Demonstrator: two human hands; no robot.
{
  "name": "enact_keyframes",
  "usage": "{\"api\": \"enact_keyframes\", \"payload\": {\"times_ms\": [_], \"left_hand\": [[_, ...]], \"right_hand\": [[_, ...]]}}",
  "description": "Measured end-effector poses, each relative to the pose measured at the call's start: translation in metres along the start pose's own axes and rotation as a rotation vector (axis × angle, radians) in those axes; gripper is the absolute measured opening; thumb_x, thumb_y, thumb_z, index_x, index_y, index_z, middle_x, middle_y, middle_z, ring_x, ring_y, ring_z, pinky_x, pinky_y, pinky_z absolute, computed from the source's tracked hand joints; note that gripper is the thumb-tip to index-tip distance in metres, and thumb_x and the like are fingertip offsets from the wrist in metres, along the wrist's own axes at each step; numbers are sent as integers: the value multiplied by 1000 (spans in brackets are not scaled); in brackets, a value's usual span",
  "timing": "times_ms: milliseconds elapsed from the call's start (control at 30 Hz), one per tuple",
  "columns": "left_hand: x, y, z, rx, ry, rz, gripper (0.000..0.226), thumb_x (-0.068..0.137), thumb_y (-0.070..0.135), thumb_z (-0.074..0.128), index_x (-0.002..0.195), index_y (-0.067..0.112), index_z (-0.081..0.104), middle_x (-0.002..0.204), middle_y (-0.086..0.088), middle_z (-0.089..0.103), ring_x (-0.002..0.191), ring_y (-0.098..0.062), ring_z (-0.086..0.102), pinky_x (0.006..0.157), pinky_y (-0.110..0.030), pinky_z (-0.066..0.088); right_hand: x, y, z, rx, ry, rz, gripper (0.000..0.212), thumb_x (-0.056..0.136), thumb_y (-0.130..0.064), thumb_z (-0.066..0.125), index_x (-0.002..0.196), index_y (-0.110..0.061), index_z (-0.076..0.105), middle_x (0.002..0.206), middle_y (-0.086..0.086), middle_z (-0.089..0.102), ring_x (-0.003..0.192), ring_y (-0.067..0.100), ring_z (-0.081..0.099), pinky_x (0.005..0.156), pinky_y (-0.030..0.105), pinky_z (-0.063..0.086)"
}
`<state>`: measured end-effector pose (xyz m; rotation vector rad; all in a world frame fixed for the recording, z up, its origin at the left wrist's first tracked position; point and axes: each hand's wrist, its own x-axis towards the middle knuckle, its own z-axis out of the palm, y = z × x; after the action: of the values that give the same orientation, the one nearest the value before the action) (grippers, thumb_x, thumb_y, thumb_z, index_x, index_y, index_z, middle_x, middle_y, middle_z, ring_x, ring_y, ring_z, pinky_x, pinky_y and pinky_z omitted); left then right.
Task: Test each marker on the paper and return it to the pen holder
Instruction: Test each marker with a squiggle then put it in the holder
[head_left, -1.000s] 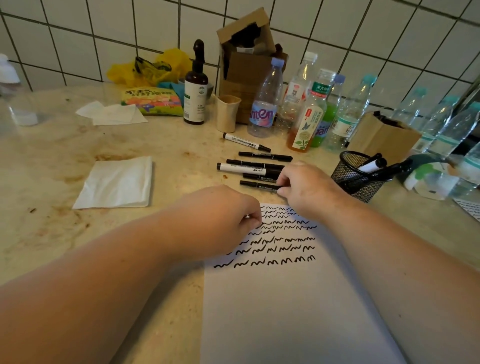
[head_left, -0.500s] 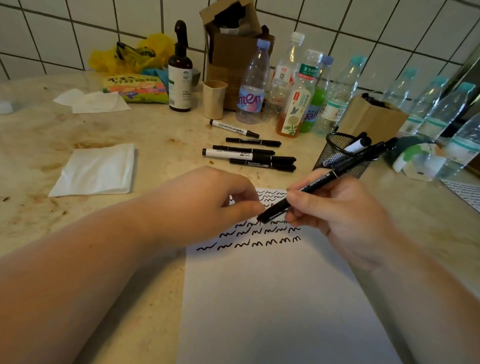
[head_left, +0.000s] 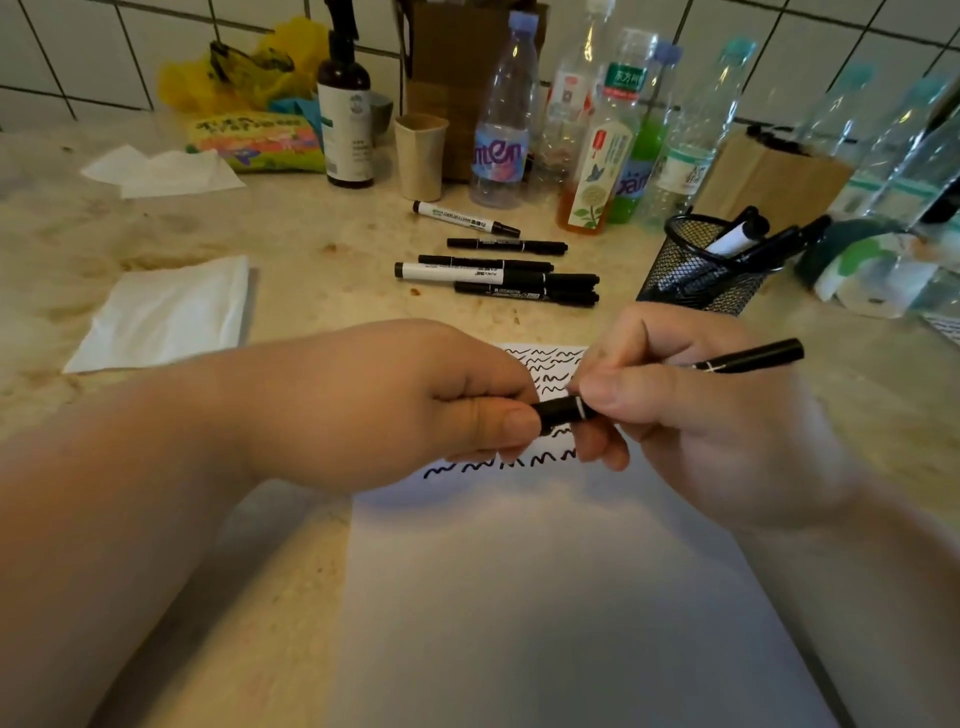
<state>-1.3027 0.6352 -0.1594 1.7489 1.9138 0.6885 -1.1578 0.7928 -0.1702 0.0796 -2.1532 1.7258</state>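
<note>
A black marker lies across my right hand, which grips its barrel above the white paper. My left hand pinches the cap end of the same marker. Rows of black squiggles cover the top of the paper, partly hidden by both hands. Several black and white markers lie on the counter beyond the paper. The black mesh pen holder stands at the right with a few markers leaning in it.
Plastic bottles, a paper cup, a dark pump bottle and brown boxes line the tiled back wall. A folded white napkin lies on the left of the stained counter.
My right hand picked a black marker off the counter and brought it over the paper. My left hand moved onto its cap end. The view shifted closer.
</note>
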Motion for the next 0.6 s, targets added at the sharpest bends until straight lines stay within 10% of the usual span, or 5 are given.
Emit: {"api": "enact_keyframes", "payload": {"times_ms": [233, 367, 600], "left_hand": [[-10, -17, -12, -241, 34, -90, 31, 84, 56, 56, 69, 31, 66, 58, 12, 54, 55, -5, 47, 59, -21, 42], [-1, -18, -5, 126, 253, -235, 30, 82, 61, 50, 77, 35, 64, 67, 7, 63, 63, -7, 57, 63, -29, 48], [2, -20, 3, 333, 187, -322, 20, 88, 56, 50, 84, 40, 61, 68, 11, 62, 65, -5, 56, 56, -24, 38]], "right_hand": [[-7, -4, -30, 118, 272, 7, 23, 53, -23, 77, 55, -12, 57, 48, 9, 50, 42, 22, 41, 48, 40, 21], [-4, 3, -34, -197, 417, 202, 18, 69, -16, 59, 52, -12, 55, 43, 6, 49, 38, 17, 41, 37, 19, 27], [-4, 10, -33, -462, 492, 355, 30, 76, -10, 57, 47, -15, 53, 38, 3, 47, 37, 15, 39, 37, 20, 30]]}}
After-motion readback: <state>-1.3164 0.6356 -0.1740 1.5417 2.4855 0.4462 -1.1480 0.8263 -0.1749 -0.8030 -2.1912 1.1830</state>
